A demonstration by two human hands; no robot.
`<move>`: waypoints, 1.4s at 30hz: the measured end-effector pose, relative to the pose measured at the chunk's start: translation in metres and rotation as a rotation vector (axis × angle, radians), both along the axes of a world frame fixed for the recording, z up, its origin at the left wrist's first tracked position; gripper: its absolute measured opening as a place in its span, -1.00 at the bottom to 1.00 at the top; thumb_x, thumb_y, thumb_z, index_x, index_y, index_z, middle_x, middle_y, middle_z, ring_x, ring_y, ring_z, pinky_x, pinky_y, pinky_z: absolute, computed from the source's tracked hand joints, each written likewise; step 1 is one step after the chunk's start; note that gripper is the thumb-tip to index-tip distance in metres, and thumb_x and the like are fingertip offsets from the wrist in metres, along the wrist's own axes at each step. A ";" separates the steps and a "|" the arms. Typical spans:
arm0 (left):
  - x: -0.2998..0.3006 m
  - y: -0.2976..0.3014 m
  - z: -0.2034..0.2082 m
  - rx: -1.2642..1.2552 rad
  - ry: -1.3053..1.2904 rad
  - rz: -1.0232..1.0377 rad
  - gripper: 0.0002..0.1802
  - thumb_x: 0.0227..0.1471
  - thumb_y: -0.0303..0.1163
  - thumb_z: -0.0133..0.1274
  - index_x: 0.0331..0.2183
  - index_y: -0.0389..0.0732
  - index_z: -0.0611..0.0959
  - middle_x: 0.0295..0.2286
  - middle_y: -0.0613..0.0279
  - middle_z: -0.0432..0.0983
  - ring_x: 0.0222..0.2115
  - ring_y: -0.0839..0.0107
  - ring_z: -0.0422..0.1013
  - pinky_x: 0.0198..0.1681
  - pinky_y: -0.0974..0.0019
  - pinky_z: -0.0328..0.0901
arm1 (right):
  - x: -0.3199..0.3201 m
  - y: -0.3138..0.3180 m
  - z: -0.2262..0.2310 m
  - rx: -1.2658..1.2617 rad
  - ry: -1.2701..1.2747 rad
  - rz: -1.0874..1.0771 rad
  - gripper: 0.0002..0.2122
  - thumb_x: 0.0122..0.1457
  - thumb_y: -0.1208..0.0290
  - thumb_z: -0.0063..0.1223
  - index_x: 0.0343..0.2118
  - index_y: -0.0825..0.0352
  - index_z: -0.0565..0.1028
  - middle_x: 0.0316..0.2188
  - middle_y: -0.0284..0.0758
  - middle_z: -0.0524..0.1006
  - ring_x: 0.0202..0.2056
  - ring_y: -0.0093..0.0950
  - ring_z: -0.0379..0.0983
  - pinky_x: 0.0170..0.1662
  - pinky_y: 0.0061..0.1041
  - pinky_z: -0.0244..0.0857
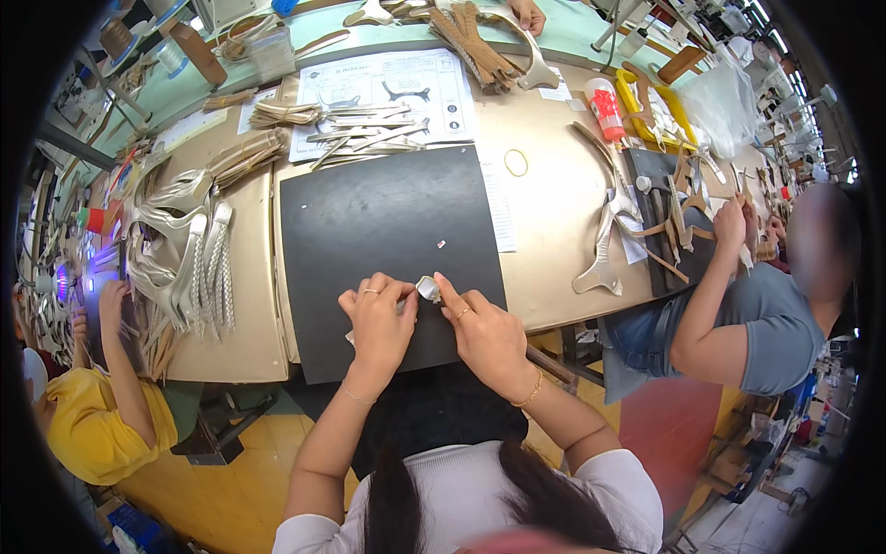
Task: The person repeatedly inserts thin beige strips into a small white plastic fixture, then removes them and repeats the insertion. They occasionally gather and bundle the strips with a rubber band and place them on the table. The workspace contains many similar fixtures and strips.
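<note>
Both hands (434, 319) pinching silver strap (428, 288)

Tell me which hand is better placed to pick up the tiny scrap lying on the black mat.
Right, probably. The right hand sits nearer the scrap, its index finger pointing that way, while the left hand lies further left, pinching the silver piece.

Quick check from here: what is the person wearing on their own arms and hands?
Short white sleeves end above the elbows; the forearms are bare, with no gloves. The left hand has a thin ring on one finger and a fine bracelet at the wrist. The right hand has a ring too, and a gold bead bracelet at the wrist.
</note>
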State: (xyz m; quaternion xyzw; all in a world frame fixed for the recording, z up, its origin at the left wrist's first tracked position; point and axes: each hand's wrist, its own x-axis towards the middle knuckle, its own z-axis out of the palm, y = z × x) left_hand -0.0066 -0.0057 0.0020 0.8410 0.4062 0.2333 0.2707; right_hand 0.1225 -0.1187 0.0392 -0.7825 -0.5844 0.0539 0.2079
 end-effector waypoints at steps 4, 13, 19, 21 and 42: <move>0.001 0.000 -0.001 -0.018 -0.006 0.008 -0.91 -0.07 -0.46 0.31 -0.41 -0.13 0.73 -0.41 0.37 0.52 -0.30 0.39 0.41 -0.09 0.21 0.03 | 0.003 0.002 0.001 -0.013 0.011 0.024 -0.53 0.25 0.38 0.15 0.24 0.08 0.46 -0.50 -0.35 0.41 -0.55 -0.43 0.51 -0.53 -0.38 0.39; 0.001 0.001 0.003 0.038 0.021 0.022 -0.87 -0.07 -0.44 0.33 -0.36 -0.13 0.75 -0.39 0.38 0.53 -0.28 0.38 0.41 -0.07 0.21 0.04 | 0.006 0.006 0.002 0.005 0.000 0.025 -0.54 0.24 0.39 0.15 0.23 0.09 0.47 -0.50 -0.35 0.41 -0.55 -0.43 0.50 -0.52 -0.40 0.40; -0.002 0.001 0.005 -0.009 0.012 0.029 -0.88 -0.05 -0.44 0.34 -0.37 -0.14 0.77 -0.41 0.39 0.54 -0.28 0.38 0.41 -0.06 0.21 0.04 | 0.006 0.006 0.001 0.011 0.018 0.024 -0.53 0.24 0.39 0.16 0.24 0.08 0.47 -0.50 -0.36 0.41 -0.56 -0.43 0.50 -0.53 -0.40 0.39; -0.002 0.001 0.004 -0.007 0.000 0.030 -0.90 -0.05 -0.44 0.33 -0.38 -0.15 0.77 -0.42 0.39 0.54 -0.29 0.38 0.41 -0.06 0.21 0.04 | 0.006 0.006 0.002 0.016 0.021 0.027 -0.53 0.24 0.39 0.16 0.24 0.08 0.47 -0.50 -0.35 0.41 -0.56 -0.42 0.50 -0.53 -0.40 0.39; 0.018 0.004 -0.005 0.096 -0.042 0.005 -0.95 0.00 -0.39 0.32 -0.42 -0.10 0.76 -0.44 0.45 0.50 -0.33 0.41 0.39 -0.11 0.20 0.01 | 0.021 0.010 0.015 0.117 0.140 -0.016 -0.50 0.25 0.44 0.16 0.28 0.12 0.42 -0.42 -0.32 0.51 -0.52 -0.30 0.50 -0.47 -0.32 0.38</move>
